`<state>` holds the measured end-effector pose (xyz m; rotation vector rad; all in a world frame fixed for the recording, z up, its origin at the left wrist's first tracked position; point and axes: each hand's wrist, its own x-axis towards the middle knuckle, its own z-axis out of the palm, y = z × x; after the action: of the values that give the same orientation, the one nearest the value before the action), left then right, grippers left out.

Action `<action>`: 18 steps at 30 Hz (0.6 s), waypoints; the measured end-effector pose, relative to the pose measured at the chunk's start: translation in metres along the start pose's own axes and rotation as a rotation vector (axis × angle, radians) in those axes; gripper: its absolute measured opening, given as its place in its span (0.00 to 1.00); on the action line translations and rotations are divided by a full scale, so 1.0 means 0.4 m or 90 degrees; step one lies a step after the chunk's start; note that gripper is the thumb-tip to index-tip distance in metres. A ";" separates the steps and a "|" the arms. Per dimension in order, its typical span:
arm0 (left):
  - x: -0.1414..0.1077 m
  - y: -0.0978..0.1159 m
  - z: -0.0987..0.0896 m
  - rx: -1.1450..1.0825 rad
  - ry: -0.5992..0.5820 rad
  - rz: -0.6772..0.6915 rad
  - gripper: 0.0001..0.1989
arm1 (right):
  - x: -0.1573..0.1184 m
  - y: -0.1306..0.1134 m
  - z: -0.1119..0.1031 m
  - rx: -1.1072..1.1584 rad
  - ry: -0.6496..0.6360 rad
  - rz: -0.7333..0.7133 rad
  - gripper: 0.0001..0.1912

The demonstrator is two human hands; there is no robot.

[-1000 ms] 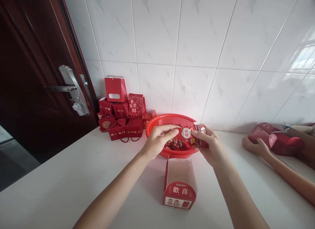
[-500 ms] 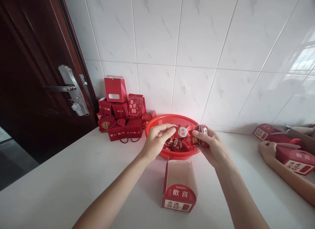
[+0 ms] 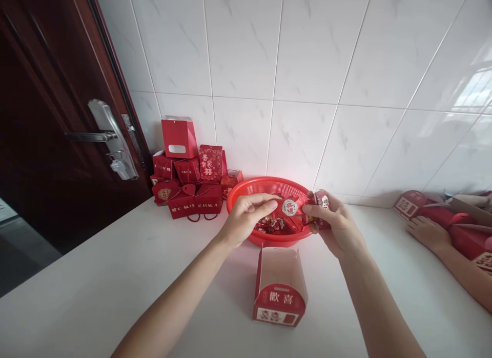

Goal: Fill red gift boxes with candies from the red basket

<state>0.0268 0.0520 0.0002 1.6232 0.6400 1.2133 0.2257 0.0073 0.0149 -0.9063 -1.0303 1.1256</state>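
Above the red plastic basket (image 3: 277, 240), my left hand (image 3: 246, 217) pinches one end of a red-wrapped candy (image 3: 289, 207) with a round white label. My right hand (image 3: 333, 222) has its thumb at the candy's other end, and its fingers are also closed around more red wrapped candies (image 3: 322, 201). Several shiny red candies (image 3: 274, 224) lie in the basket below. In front of the basket stands an open red gift box (image 3: 280, 301) with white characters on its front; its bare inside shows from above.
A stack of red gift boxes (image 3: 186, 168) stands against the tiled wall at the left, near a dark door with a metal handle (image 3: 92, 137). At the right, another person's hand (image 3: 428, 234) rests on the white table by more red boxes (image 3: 410, 205).
Both my hands have shifted slightly to the right with the candies. The other person's hand has turned flat, and the red box beside it has moved right.
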 end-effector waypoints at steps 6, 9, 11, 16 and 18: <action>-0.005 0.063 -0.058 0.090 -0.042 0.044 0.11 | -0.022 -0.039 -0.032 -0.205 -0.130 -0.013 0.12; -0.010 0.073 -0.076 0.194 -0.103 0.044 0.08 | -0.038 -0.036 -0.021 -0.315 -0.190 0.013 0.10; -0.015 0.075 -0.078 0.263 -0.141 0.055 0.08 | -0.046 -0.026 -0.007 -0.370 -0.226 0.034 0.10; -0.031 0.094 -0.068 0.419 -0.236 -0.010 0.09 | -0.051 -0.016 0.013 -0.436 -0.282 0.079 0.13; -0.036 0.101 -0.064 0.452 -0.269 -0.036 0.09 | -0.049 -0.023 0.013 -0.430 -0.265 0.085 0.14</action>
<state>-0.0074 0.0343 0.0320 2.3400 0.8865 0.5774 0.2212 -0.0135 0.0216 -1.3133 -1.7757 1.1141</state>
